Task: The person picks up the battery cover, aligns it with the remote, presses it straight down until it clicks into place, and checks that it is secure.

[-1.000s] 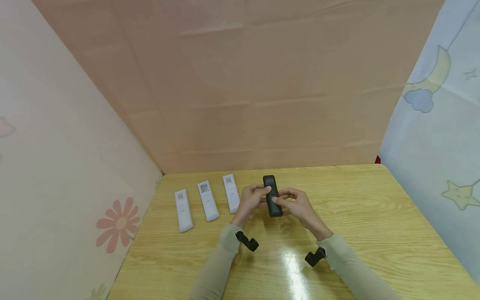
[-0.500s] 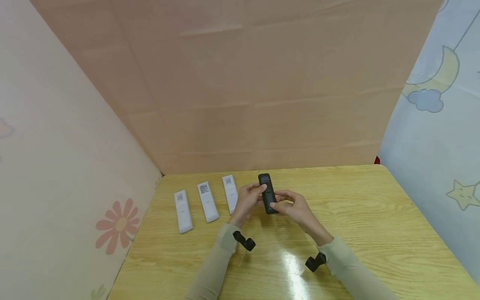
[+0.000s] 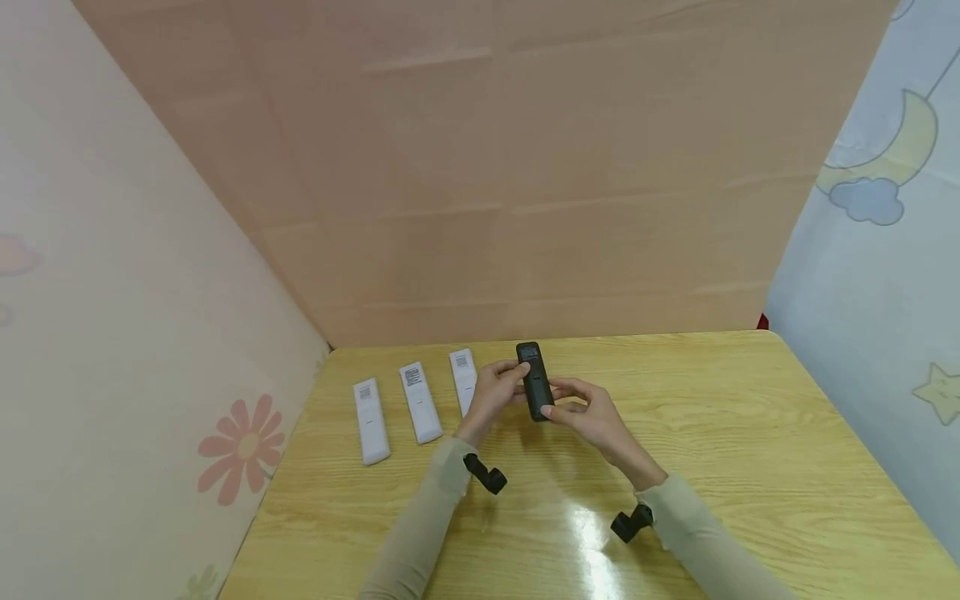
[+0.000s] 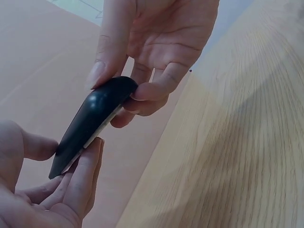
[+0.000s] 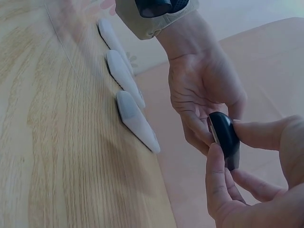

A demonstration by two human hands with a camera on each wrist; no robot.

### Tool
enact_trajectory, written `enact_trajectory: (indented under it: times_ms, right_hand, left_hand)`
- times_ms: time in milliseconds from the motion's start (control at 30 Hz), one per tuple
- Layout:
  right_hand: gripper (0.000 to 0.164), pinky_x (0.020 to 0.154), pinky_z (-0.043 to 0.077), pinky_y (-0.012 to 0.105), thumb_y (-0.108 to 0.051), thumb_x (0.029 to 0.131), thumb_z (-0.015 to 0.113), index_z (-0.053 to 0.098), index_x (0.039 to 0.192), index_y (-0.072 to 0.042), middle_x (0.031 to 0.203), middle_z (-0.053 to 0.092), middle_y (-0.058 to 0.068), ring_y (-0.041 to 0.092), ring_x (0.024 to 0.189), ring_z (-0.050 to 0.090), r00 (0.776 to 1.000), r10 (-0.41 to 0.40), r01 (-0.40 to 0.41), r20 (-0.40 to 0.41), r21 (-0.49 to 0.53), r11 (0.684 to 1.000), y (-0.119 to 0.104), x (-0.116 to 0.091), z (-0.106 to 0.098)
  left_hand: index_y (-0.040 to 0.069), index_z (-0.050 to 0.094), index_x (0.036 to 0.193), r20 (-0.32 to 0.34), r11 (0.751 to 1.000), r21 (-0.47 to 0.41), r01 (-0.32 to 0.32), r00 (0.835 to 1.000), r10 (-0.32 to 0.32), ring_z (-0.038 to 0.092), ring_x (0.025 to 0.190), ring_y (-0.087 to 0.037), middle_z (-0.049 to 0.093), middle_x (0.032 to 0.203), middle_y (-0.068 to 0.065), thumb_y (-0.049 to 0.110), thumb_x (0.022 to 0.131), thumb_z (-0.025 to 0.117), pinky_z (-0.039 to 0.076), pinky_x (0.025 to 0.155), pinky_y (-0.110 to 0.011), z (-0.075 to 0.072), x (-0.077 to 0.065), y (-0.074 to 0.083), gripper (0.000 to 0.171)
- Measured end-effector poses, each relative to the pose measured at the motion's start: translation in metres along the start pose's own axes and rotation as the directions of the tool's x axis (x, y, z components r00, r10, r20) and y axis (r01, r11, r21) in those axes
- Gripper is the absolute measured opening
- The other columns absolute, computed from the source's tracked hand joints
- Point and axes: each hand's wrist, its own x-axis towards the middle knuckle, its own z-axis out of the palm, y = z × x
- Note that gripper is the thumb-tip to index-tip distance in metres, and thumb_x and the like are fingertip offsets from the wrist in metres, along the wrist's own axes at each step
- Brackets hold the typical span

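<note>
A black remote control (image 3: pixel 536 382) is held above the table, its back with a printed label turned up in the head view. My left hand (image 3: pixel 493 397) pinches its far part from the left, thumb on the back and fingers beneath. Nearer its lower end, my right hand (image 3: pixel 592 417) grips it between thumb and fingers from the right. In the left wrist view the remote (image 4: pixel 95 118) appears edge-on and tilted, with the right hand (image 4: pixel 156 57) at its rounded end. The right wrist view also shows both hands on the remote (image 5: pixel 225 135).
Three white remotes lie face down at the left: the leftmost remote (image 3: pixel 371 422), the middle remote (image 3: pixel 421 403) and the third remote (image 3: pixel 463 379), partly behind my left hand. They rest on a wood-grain table (image 3: pixel 735 467). A peach cloth backdrop (image 3: pixel 510 183) rises behind.
The black remote has moved slightly left and away from me, with both hands on it. My right thumb has slid toward its lower end. The white remotes have stayed put.
</note>
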Motion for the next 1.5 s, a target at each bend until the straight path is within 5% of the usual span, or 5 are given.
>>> enact_trajectory:
  times_ms: [533, 1500]
  right_hand:
    - [0.063, 0.102, 0.057, 0.062, -0.012, 0.100, 0.076, 0.051, 0.158, -0.005, 0.143, 0.056, 0.025, 0.037, 0.118, 0.070, 0.999, -0.040, 0.040, 0.002, -0.033, 0.999, -0.002, 0.012, 0.010]
    - [0.052, 0.094, 0.063, 0.050, -0.009, 0.098, 0.078, 0.062, 0.147, -0.001, 0.137, 0.066, 0.024, 0.046, 0.120, 0.070, 0.996, -0.031, 0.016, -0.083, -0.176, 0.984, 0.019, 0.052, 0.033]
  left_hand:
    - [0.002, 0.059, 0.150, 0.002, 0.999, -0.027, -0.016, 1.000, 0.016, 0.076, 0.113, -0.034, 0.069, 0.137, -0.022, 0.030, 0.104, 0.073, 0.058, 0.104, -0.051, -0.014, 0.006, 0.009, 0.056]
    - [-0.002, 0.067, 0.139, -0.115, 0.989, 0.143, -0.035, 0.992, 0.052, 0.078, 0.103, -0.029, 0.073, 0.124, -0.020, 0.019, 0.103, 0.073, 0.063, 0.095, -0.045, -0.032, 0.036, -0.005, 0.042]
